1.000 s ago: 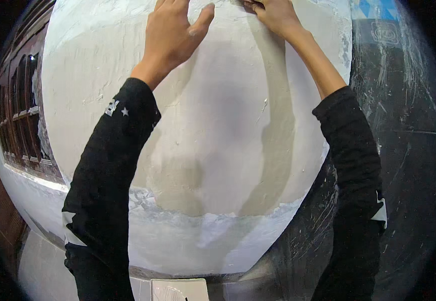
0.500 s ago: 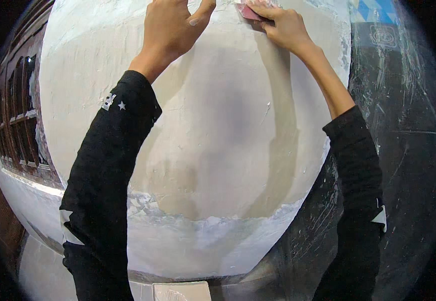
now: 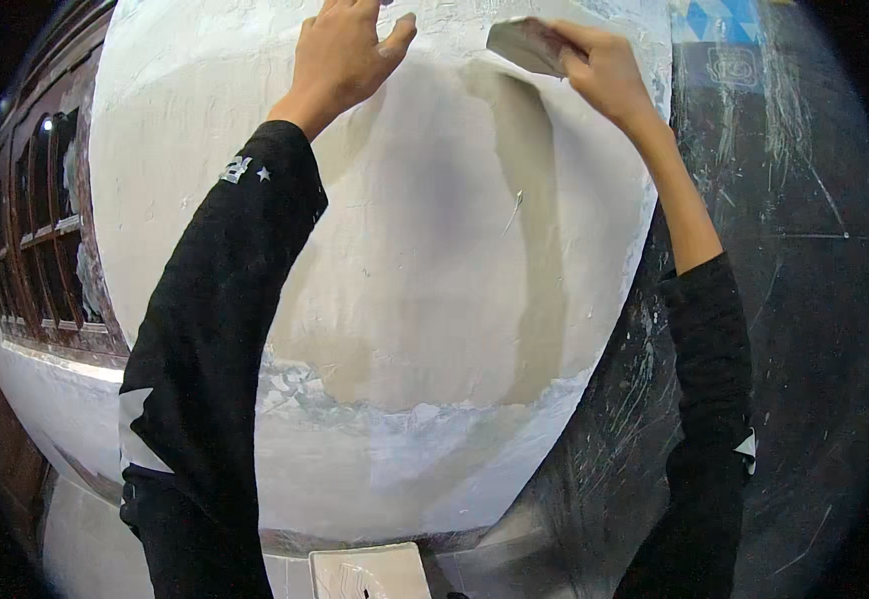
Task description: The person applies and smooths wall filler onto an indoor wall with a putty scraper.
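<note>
My right hand (image 3: pixel 602 72), at the upper right, grips a flat putty scraper (image 3: pixel 526 46) between thumb and fingers. Its greyish blade is tilted in front of the plastered wall (image 3: pixel 434 299) and casts a shadow; whether its edge touches the wall is unclear. At the top of the view my left hand (image 3: pixel 346 55) is raised near the wall. Its thumb stands apart from the fingers, whose tips are partly cut off by the upper edge. I see nothing clearly held there. Pale filler coats the wall, with rough edges along the bottom.
A wooden window with dark panes (image 3: pixel 50 220) is at the left. On the right stands a dark, scratched panel (image 3: pixel 784 329) with white smears and a blue-patterned area (image 3: pixel 719 22) at its top. Below, a pale square tray (image 3: pixel 369 574) lies near the foot of the wall.
My right hand has moved slightly right and down, turning the scraper so its greyish face shows instead of the pink one. My left hand has shifted a little, its thumb still apart.
</note>
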The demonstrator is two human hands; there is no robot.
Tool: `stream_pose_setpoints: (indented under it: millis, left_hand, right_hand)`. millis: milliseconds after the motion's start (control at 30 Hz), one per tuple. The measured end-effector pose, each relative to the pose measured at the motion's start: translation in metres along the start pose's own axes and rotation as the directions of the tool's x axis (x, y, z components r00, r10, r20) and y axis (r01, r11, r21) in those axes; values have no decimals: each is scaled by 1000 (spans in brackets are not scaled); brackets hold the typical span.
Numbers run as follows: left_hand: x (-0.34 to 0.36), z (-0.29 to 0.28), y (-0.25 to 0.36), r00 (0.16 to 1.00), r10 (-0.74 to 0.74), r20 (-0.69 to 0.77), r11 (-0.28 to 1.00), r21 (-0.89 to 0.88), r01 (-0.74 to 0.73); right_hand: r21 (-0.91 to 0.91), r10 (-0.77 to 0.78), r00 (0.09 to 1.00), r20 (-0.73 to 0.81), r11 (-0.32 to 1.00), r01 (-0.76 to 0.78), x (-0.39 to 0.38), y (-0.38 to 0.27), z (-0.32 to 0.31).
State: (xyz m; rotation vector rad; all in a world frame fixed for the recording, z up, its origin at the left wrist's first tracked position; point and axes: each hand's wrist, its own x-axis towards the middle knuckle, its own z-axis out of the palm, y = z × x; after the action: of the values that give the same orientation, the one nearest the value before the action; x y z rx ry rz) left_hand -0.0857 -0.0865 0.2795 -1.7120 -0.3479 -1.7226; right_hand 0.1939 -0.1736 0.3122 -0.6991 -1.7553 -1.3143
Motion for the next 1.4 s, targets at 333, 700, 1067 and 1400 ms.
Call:
stream_pose_setpoints:
  millis: [333, 700, 1067, 1400]
  left_hand:
    - [34, 31, -37, 995, 26, 94, 982, 184, -43]
    - [49, 67, -45, 971, -155, 180, 922, 380, 77]
    - [40, 70, -55, 987, -71, 143, 927, 375, 12]
    - [39, 68, -58, 979, -62, 193, 923, 384, -17]
  right_hand:
    - [559, 511, 842, -173, 755, -343, 48, 40, 31]
    - [298, 521, 685, -509, 854, -427, 112, 63, 67]
    - [53, 266, 687, -676, 948, -314, 120, 87, 64]
    - [329, 538, 583, -608, 840, -432, 117, 96, 41]
